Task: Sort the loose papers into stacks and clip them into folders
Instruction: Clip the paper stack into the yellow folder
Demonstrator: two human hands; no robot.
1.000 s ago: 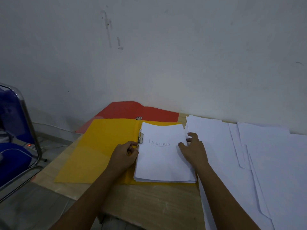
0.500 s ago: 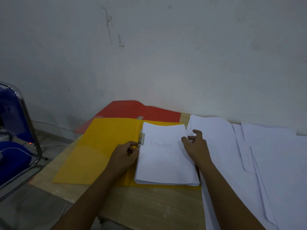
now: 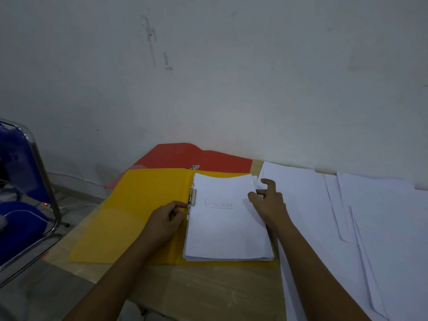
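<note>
Scanning left to right: a blue chair (image 3: 20,205) was seen off the bench (image 3: 208,290) at far left, well apart from the work. A yellow folder (image 3: 143,216) lay open flat on the bench, overlapping a red folder (image 3: 196,156) behind it against the wall. The left hand (image 3: 165,220) was curled, fingertips pinching at the metal clip (image 3: 192,198) on the folder spine. A paper stack (image 3: 225,218), top sheet marked "Dokumen", sat on the folder's right half, left edge under the clip. The right hand (image 3: 269,202) was held loosely spread at the stack's right edge, fingertips on the top corner; a firm hold could not be confirmed. Loose papers (image 3: 347,216) were fanned over the bench to the right.

Step judged: clipping this stack. Next move likely calls for the stack squared and the clip pressed flat. Folder's left flap hung near the bench edge; little bare bench was left except at the front.
</note>
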